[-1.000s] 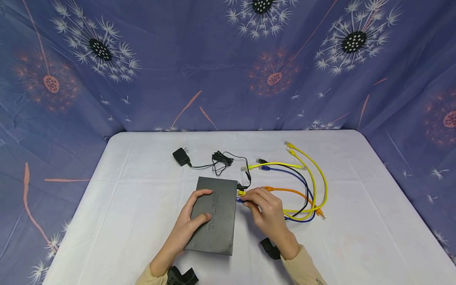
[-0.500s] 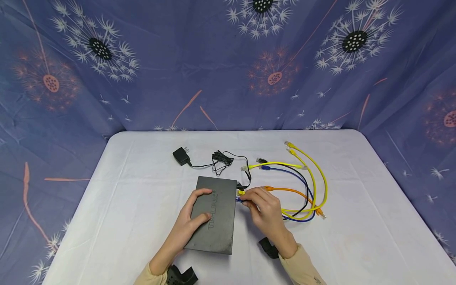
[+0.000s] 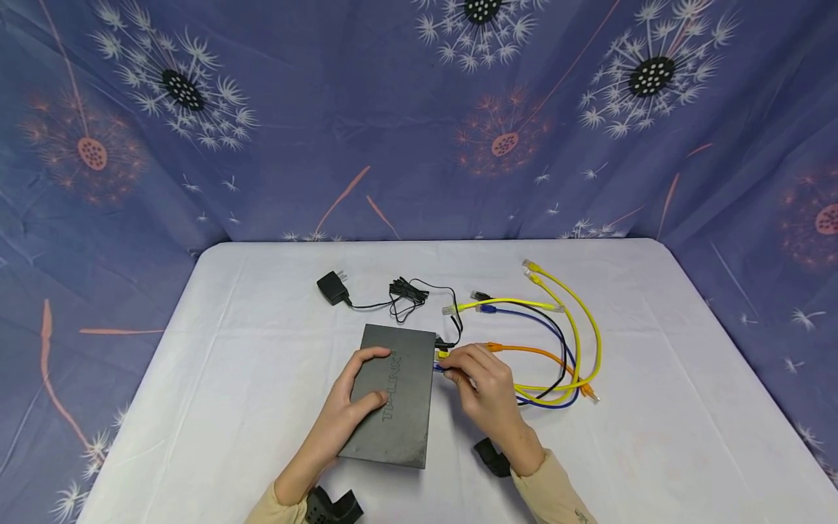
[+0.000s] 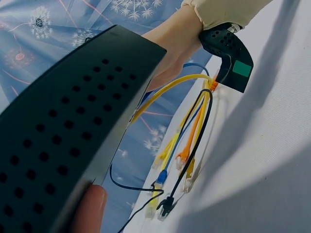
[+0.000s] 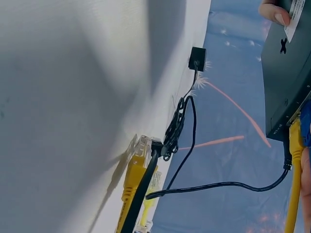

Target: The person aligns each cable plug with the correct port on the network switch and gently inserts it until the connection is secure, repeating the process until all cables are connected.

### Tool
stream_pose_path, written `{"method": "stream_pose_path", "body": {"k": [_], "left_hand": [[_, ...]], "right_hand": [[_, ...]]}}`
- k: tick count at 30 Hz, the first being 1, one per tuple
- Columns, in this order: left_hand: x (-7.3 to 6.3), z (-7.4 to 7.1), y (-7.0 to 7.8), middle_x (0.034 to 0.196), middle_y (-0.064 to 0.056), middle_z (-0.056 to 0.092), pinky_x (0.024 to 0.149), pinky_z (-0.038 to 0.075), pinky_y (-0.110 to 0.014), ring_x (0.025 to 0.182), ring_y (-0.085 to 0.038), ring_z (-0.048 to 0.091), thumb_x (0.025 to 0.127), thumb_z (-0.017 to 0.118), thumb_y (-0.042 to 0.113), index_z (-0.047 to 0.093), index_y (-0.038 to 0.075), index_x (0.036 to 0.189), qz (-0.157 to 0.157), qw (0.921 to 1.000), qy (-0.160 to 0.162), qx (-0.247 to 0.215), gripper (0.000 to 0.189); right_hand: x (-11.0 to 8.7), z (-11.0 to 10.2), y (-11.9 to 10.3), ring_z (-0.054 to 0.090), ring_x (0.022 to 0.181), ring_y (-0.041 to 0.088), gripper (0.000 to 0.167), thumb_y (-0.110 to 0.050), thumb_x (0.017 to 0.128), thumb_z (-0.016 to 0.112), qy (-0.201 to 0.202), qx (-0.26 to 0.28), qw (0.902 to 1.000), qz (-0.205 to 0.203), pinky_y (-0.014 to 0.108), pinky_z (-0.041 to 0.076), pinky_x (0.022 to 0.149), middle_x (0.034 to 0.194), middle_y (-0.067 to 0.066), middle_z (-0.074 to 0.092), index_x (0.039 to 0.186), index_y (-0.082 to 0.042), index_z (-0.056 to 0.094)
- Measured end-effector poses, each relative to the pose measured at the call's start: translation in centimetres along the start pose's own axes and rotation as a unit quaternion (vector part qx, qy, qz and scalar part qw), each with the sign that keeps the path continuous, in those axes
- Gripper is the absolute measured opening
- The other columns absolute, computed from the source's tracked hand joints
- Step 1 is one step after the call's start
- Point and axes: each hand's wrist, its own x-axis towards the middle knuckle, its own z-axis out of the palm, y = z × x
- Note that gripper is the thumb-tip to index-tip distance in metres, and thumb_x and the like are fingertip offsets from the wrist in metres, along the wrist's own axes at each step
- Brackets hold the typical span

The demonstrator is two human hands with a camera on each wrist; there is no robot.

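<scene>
My left hand [image 3: 343, 407] grips a dark grey TP-LINK network switch [image 3: 402, 444], with the thumb on its top face. The left wrist view shows the switch's vented side [image 4: 58, 131] held above the table. At its right edge my right hand [image 3: 487, 382] pinches the blue plug [image 3: 438, 367] of an Ethernet cable, right at the ports. Beside it, a yellow plug [image 5: 295, 138] sits in a port, its yellow cable hanging down. A black power lead [image 5: 286, 155] enters the switch at the corner past the yellow plug.
A black power adapter [image 3: 333, 288] lies at the back, its cord [image 3: 407, 291] bundled. To the right are loose yellow cables [image 3: 592, 313], a black cable [image 3: 561, 367], a blue plug [image 3: 487, 308] and an orange cable [image 3: 530, 350]. Black wrist mounts [image 3: 492, 458] are worn near both hands.
My right hand has shifted very slightly left toward the switch, still pinching the blue plug. The left hand and the switch stay nearly still.
</scene>
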Motion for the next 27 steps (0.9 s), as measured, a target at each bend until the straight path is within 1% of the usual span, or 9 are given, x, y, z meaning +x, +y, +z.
{"method": "stream_pose_path", "body": {"k": [1, 2, 3, 6, 8, 9, 14, 20, 27], "left_hand": [[0.01, 0.01, 0.0, 0.141, 0.001, 0.042, 0.098, 0.024, -0.051, 0.125, -0.024, 0.038, 0.082, 0.06, 0.009, 0.051, 0.03, 0.132, 0.001, 1.0, 0.0, -0.002, 0.055], [0.02, 0.02, 0.0, 0.141, 0.001, 0.042, 0.098, 0.025, -0.051, 0.124, -0.024, 0.038, 0.082, 0.06, 0.009, 0.051, 0.03, 0.132, 0.001, 1.0, 0.0, -0.003, 0.055], [0.03, 0.04, -0.01, 0.14, 0.001, 0.043, 0.097, 0.025, -0.05, 0.124, -0.025, 0.039, 0.082, 0.06, 0.009, 0.051, 0.03, 0.132, 0.0, 1.0, 0.001, -0.004, 0.055], [0.03, 0.06, -0.06, 0.139, 0.001, 0.044, 0.096, 0.027, -0.049, 0.121, -0.025, 0.04, 0.081, 0.061, 0.009, 0.052, 0.03, 0.132, -0.001, 1.0, 0.002, -0.007, 0.055], [0.02, 0.04, -0.1, 0.139, 0.001, 0.044, 0.095, 0.027, -0.048, 0.121, -0.025, 0.041, 0.081, 0.061, 0.01, 0.053, 0.03, 0.131, -0.003, 1.0, 0.006, -0.006, 0.055], [0.03, 0.04, -0.12, 0.138, 0.001, 0.045, 0.095, 0.028, -0.048, 0.12, -0.025, 0.042, 0.081, 0.061, 0.01, 0.053, 0.03, 0.131, -0.003, 1.0, 0.007, -0.007, 0.055], [0.09, 0.06, -0.2, 0.136, 0.0, 0.047, 0.094, 0.029, -0.046, 0.118, -0.026, 0.043, 0.079, 0.062, 0.009, 0.055, 0.03, 0.129, 0.0, 0.9998, 0.014, -0.015, 0.055], [0.16, 0.11, -0.27, 0.135, 0.0, 0.047, 0.094, 0.028, -0.046, 0.117, -0.026, 0.042, 0.079, 0.062, 0.008, 0.055, 0.028, 0.129, 0.002, 0.9995, 0.021, -0.022, 0.055], [0.18, 0.17, -0.37, 0.132, -0.002, 0.05, 0.093, 0.031, -0.044, 0.113, -0.027, 0.045, 0.079, 0.062, 0.006, 0.055, 0.028, 0.129, 0.005, 0.9993, 0.022, -0.028, 0.055]], "right_hand": [[0.0, -0.01, -0.01, 0.061, 0.078, 0.019, 0.006, -0.006, 0.089, 0.065, 0.0, -0.001, 1.0, 0.0, 0.026, 0.048, 0.069, 0.085, 0.004, 0.064, 0.085, -0.004, 0.069], [0.0, -0.03, -0.01, 0.061, 0.078, 0.019, 0.006, -0.006, 0.089, 0.065, -0.001, -0.001, 1.0, 0.0, 0.026, 0.048, 0.069, 0.085, 0.004, 0.064, 0.085, -0.004, 0.069], [0.0, -0.06, -0.02, 0.061, 0.078, 0.018, 0.003, -0.001, 0.086, 0.068, -0.001, -0.002, 1.0, 0.001, 0.025, 0.048, 0.068, 0.085, 0.005, 0.064, 0.086, -0.004, 0.069], [0.01, -0.14, -0.06, 0.061, 0.078, 0.018, 0.018, 0.011, 0.075, 0.073, -0.006, -0.003, 1.0, 0.003, 0.024, 0.047, 0.067, 0.086, 0.004, 0.063, 0.086, -0.004, 0.069], [-0.01, -0.22, -0.08, 0.061, 0.078, 0.017, 0.02, 0.012, 0.074, 0.073, -0.011, -0.002, 0.9999, 0.007, 0.023, 0.047, 0.068, 0.086, 0.004, 0.063, 0.086, -0.004, 0.069], [-0.02, -0.25, -0.09, 0.061, 0.078, 0.017, 0.026, 0.015, 0.069, 0.074, -0.012, -0.001, 0.9999, 0.008, 0.023, 0.047, 0.068, 0.087, 0.004, 0.063, 0.086, -0.004, 0.069], [-0.05, -0.36, -0.16, 0.061, 0.08, 0.017, 0.025, 0.014, 0.071, 0.074, -0.019, 0.004, 0.9997, 0.016, 0.022, 0.048, 0.069, 0.087, 0.003, 0.063, 0.088, -0.004, 0.069], [0.0, -0.48, -0.29, 0.06, 0.083, 0.017, 0.024, 0.012, 0.074, 0.073, -0.03, 0.011, 0.9989, 0.035, 0.019, 0.046, 0.073, 0.09, 0.002, 0.062, 0.091, -0.005, 0.069], [0.09, -0.34, -0.28, 0.061, 0.08, 0.016, 0.016, 0.006, 0.077, 0.074, -0.025, 0.013, 0.9988, 0.041, 0.021, 0.046, 0.072, 0.088, 0.002, 0.062, 0.089, -0.004, 0.069]]}}
